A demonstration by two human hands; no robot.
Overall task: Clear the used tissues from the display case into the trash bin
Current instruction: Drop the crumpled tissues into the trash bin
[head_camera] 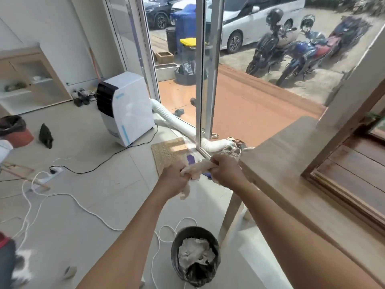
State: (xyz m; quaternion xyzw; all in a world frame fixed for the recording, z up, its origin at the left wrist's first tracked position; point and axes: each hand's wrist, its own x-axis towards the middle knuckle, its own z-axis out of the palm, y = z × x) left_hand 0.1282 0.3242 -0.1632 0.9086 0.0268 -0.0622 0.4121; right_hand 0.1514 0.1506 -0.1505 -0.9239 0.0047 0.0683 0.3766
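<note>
Both hands grip one twisted wad of pale used tissue (195, 168) in mid-air, left of the wooden table. My left hand (174, 180) clenches its left end, with a loose shred hanging below the fist. My right hand (224, 168) clenches the right end. On the floor below stands the trash bin (194, 233), lined with a black bag and holding crumpled white tissues (195, 252). The wooden display case (343, 184) sits on the table at the right; its inside is mostly out of sight.
The wooden table (281, 184) runs along the right. White cords (83, 207) loop over the tiled floor near the bin. A portable air cooler (127, 107) and its white hose (177, 124) stand by the glass door. A woven mat (168, 155) lies ahead.
</note>
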